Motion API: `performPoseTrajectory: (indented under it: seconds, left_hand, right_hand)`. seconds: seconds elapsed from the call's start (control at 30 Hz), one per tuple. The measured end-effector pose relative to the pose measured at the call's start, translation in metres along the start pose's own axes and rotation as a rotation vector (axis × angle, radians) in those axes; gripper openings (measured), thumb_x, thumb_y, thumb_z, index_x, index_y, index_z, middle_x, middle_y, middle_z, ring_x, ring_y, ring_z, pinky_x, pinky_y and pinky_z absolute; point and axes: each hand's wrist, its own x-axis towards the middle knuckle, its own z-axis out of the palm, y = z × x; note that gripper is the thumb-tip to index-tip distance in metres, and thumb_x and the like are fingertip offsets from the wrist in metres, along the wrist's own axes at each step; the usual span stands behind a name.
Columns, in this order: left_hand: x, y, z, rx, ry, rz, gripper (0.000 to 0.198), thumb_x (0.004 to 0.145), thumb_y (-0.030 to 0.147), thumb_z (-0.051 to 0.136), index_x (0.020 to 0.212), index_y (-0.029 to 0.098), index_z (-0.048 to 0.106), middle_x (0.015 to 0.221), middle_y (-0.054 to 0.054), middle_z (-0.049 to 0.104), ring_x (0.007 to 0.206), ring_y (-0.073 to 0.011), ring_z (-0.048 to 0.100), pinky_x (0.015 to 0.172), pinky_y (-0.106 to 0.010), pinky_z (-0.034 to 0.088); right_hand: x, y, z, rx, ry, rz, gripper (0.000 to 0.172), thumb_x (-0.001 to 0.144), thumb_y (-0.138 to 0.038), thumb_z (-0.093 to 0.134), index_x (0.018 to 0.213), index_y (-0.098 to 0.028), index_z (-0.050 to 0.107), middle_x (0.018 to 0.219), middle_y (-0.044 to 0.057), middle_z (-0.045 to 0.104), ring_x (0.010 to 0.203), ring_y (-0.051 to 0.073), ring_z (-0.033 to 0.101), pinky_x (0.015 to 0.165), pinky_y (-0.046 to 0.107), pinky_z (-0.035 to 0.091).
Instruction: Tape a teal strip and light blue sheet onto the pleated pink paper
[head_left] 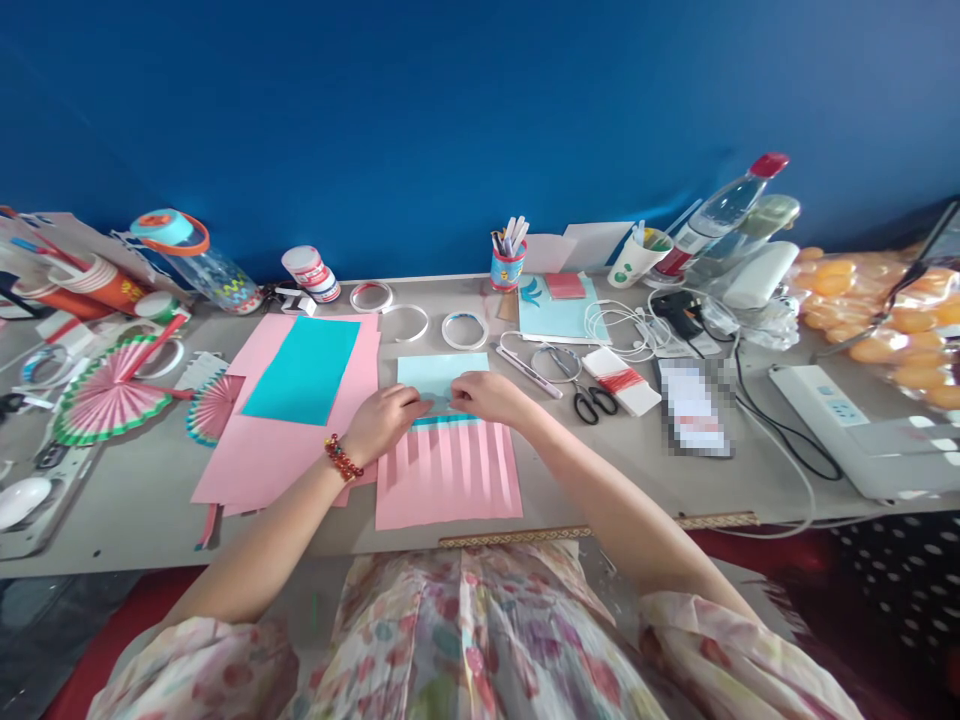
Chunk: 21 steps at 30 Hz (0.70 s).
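Note:
A pink sheet of paper (448,480) with upright crease lines lies in front of me, a blue band along its far edge. Beyond that band is a pale blue piece of paper (442,368), flat on the table. My left hand (386,418) has its fingers closed at the left end of the blue band. On the right, my right hand (486,396) is bent in a pinch at the same paper, near the pale blue part. Both sets of fingertips press on the paper and are partly hidden. A beaded bracelet (343,457) circles my left wrist.
To the left lie larger pink sheets (277,460) under a turquoise sheet (304,370), beside pleated paper fans (112,392). Rolls of tape (465,331) sit behind. Scissors (595,403), a white thread card (622,382) and a phone (694,408) lie to the right. A wooden ruler (514,536) lines the front edge.

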Motion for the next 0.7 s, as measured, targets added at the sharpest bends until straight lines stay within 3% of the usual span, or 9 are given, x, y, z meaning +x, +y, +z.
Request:
performPoseTrajectory:
  seconds: [0.43,0.6,0.7]
  left_hand:
    - [-0.0012,0.0034,0.0008,0.114,-0.012,0.039,0.031,0.1,0.018,0.036,0.116,0.021,0.063,0.088,-0.005,0.06,0.08,-0.0196,0.051,0.073,-0.031,0.043]
    - [-0.0021,0.0038,-0.0002,0.232,-0.1,0.117,0.054,0.085,-0.002,0.042,0.131,0.023,0.054,0.093,-0.006,0.059,0.081,-0.0221,0.05,0.068,-0.034,0.04]
    - [-0.0024,0.0026,-0.0009,0.249,-0.115,0.126,0.055,0.085,-0.001,0.044,0.132,0.025,0.053,0.094,-0.007,0.058,0.083,-0.0227,0.05,0.066,-0.034,0.04]
  right_hand:
    - [0.0025,-0.0021,0.0001,-0.069,-0.014,0.021,0.014,0.086,-0.026,0.057,0.087,-0.019,0.069,0.096,0.006,0.068,0.086,0.017,0.059,0.064,0.022,0.033]
    - [0.0041,-0.0038,0.0019,-0.087,-0.014,0.082,0.015,0.084,-0.028,0.058,0.089,-0.023,0.071,0.1,0.005,0.07,0.085,0.018,0.061,0.061,0.023,0.033]
    - [0.002,-0.0012,-0.0002,-0.084,-0.01,0.12,0.018,0.083,-0.036,0.06,0.088,-0.022,0.071,0.1,0.006,0.07,0.084,0.019,0.062,0.059,0.023,0.034]
